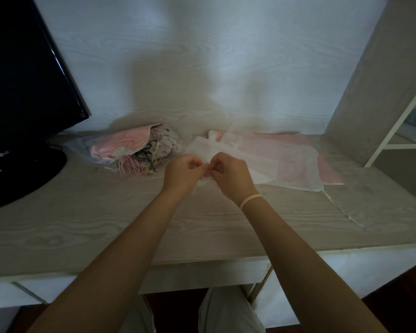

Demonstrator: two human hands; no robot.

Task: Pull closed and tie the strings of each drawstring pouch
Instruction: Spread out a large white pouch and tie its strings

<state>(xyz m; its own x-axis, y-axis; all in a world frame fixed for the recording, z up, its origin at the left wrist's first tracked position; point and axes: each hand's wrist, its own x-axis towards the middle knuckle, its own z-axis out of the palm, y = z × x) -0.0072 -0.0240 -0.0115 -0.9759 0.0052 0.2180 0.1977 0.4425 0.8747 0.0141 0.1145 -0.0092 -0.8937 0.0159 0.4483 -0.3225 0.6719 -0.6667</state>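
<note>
we see both hands meeting over the middle of the counter (82, 212), knuckles up and fingers curled in toward each other. the left hand (181, 173) and the right hand (228, 174) pinch the strings (208, 173) of a white pouch (202, 146) in the narrow space between them, fingertips almost touching. the strings are mostly hidden by the fingers, so we cannot tell whether a knot has formed. a wisp of white fabric shows just under the hands, near the left wrist. the pouch lies flat on the counter, its mouth at the fingers and its body running away from us toward the wall; its long axis is roughly front to back, leaning a little left.

to the right of the hands lies a sheer bag (296, 167), flat, with pink fabric showing through it. its long side runs left to right, and a thin ribbon (341, 207) trails from its near right corner across the counter toward us. a flat pink sheet (332, 174) sticks out from under it on the right.

to the left of the hands sits a heap of pouches (135, 147), pink and patterned ones bunched together, their cords spilling toward the near edge of the counter. we cannot tell what is inside them. a dark monitor (27, 75) stands at the far left. a pale band (250, 200) circles the right wrist.
</note>
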